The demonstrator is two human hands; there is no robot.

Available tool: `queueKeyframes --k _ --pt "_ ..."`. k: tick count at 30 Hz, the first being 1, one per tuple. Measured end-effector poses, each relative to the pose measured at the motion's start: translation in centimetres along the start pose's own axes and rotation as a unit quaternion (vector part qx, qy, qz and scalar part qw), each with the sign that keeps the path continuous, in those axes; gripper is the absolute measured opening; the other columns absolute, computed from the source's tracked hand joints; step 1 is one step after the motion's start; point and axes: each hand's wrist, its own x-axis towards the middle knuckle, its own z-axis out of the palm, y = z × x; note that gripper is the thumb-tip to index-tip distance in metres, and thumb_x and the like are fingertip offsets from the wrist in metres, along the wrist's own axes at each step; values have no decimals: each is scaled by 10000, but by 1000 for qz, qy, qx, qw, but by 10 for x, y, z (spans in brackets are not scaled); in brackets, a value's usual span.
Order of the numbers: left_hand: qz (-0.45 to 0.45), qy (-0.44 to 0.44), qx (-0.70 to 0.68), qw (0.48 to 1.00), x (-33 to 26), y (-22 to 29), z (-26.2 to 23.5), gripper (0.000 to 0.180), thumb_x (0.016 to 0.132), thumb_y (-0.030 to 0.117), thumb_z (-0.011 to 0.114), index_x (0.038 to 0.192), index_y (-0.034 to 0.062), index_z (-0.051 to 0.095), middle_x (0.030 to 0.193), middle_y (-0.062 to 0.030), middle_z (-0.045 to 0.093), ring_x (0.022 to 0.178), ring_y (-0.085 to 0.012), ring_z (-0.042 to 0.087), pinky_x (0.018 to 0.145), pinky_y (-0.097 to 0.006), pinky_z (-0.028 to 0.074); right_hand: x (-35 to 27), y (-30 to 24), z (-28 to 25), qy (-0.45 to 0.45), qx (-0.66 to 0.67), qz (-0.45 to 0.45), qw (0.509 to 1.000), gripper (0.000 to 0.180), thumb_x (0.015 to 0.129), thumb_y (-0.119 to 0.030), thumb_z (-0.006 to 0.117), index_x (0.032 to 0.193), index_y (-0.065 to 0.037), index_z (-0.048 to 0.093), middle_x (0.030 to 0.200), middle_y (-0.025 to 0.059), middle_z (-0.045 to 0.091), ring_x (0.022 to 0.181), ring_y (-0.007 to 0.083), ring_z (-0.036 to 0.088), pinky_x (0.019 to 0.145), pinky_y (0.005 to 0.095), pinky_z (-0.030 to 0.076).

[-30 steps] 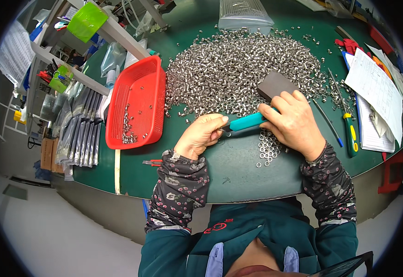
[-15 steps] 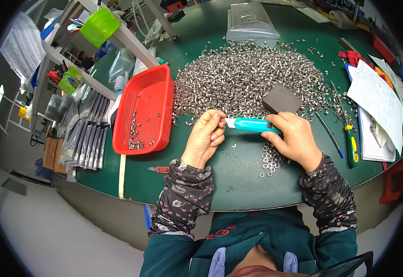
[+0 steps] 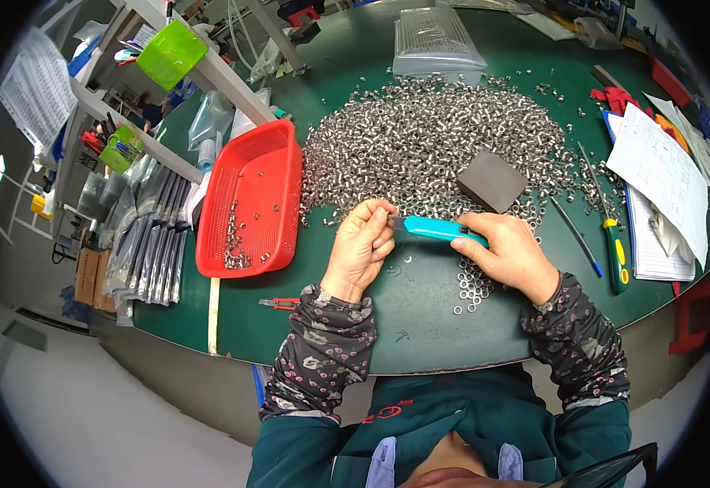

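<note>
The right hand (image 3: 511, 250) is holding tight to the handle of a teal box cutter (image 3: 432, 228), whose blade points at the left hand (image 3: 358, 248), and the left finger and thumb are pinched together right at the blade, but I cannot tell what is between them. The cutter is up over the green worktop (image 3: 440, 337), in front of a big pile of shiny metal rings (image 3: 412, 138) with a dark gray block (image 3: 491, 180) on its near side. A red basket (image 3: 291, 183) with a few metal bits inside sits to the left.
</note>
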Motion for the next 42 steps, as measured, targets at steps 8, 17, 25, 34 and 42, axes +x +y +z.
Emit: queueKeyframes --k 8,17,25,34,42 --pt "-16 30 -20 999 -1 -1 1 138 903 166 488 952 44 527 796 -40 527 481 -25 322 376 -144 245 -1 3 3 52 -24 -39 998 275 780 -301 582 903 -55 591 769 120 590 710 311 577 600 409 444" --pt "-40 43 -37 998 -3 1 4 169 913 174 468 965 26 531 723 -18 518 461 -22 327 367 -148 243 0 1 1 72 -75 -60 993 291 744 -239 630 959 -50 587 764 114 570 724 296 567 615 384 442" --pt "-56 42 -69 995 -4 0 6 163 894 167 506 947 21 555 711 -20 516 467 -20 341 369 -143 249 4 2 0 117 -113 -97 982 256 700 -243 668 870 -71 581 692 78 537 667 258 555 587 380 437" --pt "-58 17 -106 992 -1 0 8 148 915 165 461 951 40 532 792 -29 475 503 -30 326 372 -145 242 7 19 -9 233 -146 40 961 243 609 -116 694 738 -52 499 792 113 542 773 296 554 597 365 433" --pt "-51 30 -119 991 -1 -3 7 149 917 190 461 919 53 522 776 -25 467 504 -32 323 368 -148 237 11 30 -5 252 -242 70 935 584 589 -255 765 1107 -107 539 1158 149 479 1027 295 500 787 379 467"
